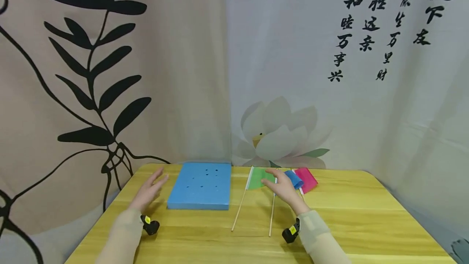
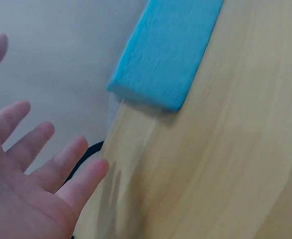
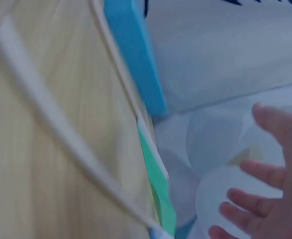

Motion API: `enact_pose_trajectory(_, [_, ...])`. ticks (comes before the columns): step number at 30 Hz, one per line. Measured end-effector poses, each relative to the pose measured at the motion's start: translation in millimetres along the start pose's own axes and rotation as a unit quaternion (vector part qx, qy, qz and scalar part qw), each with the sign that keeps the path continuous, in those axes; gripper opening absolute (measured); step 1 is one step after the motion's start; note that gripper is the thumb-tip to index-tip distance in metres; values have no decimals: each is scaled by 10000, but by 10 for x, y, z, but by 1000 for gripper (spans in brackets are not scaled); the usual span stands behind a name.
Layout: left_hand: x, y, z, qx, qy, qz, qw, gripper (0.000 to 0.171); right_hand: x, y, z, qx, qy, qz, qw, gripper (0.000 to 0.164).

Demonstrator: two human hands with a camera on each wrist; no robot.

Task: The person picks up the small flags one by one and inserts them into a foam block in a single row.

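My left hand (image 1: 149, 190) is held over the table's left side, beside a blue board (image 1: 199, 196) dotted with small holes. Its fingers are spread and hold nothing, as the left wrist view shows with the palm (image 2: 26, 204). Over the small flags hovers my right hand (image 1: 283, 186), fingers extended and nothing in them. The green flag (image 1: 258, 177) lies left of that hand. A blue flag (image 1: 294, 179) and a pink flag (image 1: 307, 179) lie just to its right, partly overlapping. Thin pale sticks extend from the flags toward the front; the hand and forearm hide parts of them.
Everything lies on a wooden table (image 1: 366, 215) with light yellow grain. Behind it hangs a curtain (image 1: 190, 72) printed with black leaves, a lotus and brush characters. A black wrist camera (image 1: 150, 226) sits on the left wrist, another camera (image 1: 291, 232) on the right.
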State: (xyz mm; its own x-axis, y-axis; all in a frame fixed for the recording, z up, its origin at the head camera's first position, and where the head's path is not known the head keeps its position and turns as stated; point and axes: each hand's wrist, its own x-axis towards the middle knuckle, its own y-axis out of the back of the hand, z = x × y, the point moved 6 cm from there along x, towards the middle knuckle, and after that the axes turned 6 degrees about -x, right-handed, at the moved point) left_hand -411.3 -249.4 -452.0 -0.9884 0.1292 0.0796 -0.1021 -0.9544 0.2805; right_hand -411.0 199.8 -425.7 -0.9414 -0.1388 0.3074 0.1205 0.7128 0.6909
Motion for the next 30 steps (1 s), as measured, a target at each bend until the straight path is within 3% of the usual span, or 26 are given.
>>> enact_pose_trajectory(3, [-14, -44, -65, -403, 59, 37, 9992, 77, 8, -144, -48, 296, -308, 43, 9991, 41])
enact_pose_trajectory(7, [-20, -113, -112, -745, 70, 51, 9972, 73, 21, -358, -69, 1018, -739, -193, 9919, 31])
enact_pose_trajectory(15, [-14, -218, -192, -829, 89, 191, 9963, 66, 30, -714, -47, 2451, -1435, -774, 9557, 36])
enact_pose_trajectory(23, [-60, -296, -281, -633, 68, 161, 9978, 66, -84, -839, 17, 2495, -1703, -911, 9489, 28])
enact_pose_trajectory(30, [-89, -273, -336, -367, 23, 192, 9991, 61, -77, -901, 24, 2103, -1823, -606, 9586, 28])
